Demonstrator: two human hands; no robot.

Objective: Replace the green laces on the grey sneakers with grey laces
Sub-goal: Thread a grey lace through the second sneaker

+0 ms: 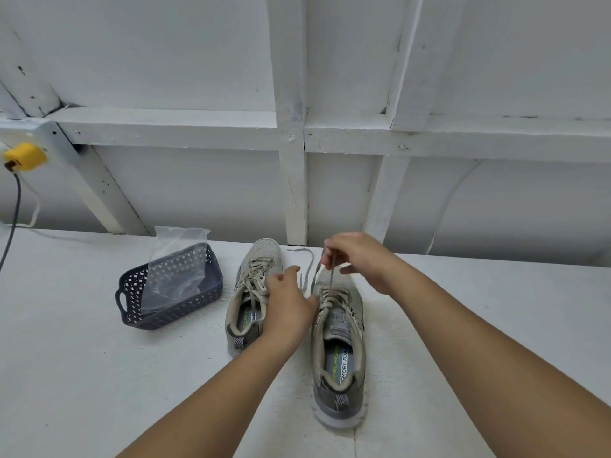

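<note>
Two grey sneakers stand side by side on the white table, toes pointing away from me. The left sneaker (256, 285) is laced with a pale lace. The right sneaker (340, 345) has lacing over its upper eyelets. My right hand (360, 259) pinches a dark olive lace end (331, 276) and holds it taut, rising straight up from the right sneaker's lacing. My left hand (291, 305) rests between the shoes, its fingertips against the right sneaker's laced inner edge. A loose grey lace (309, 269) lies on the table between the toes.
A dark blue perforated basket (132, 292) holding a clear plastic bag (175, 269) stands left of the shoes. A white framed wall rises right behind the table. A yellow plug (24, 157) with a dark cable hangs at the far left.
</note>
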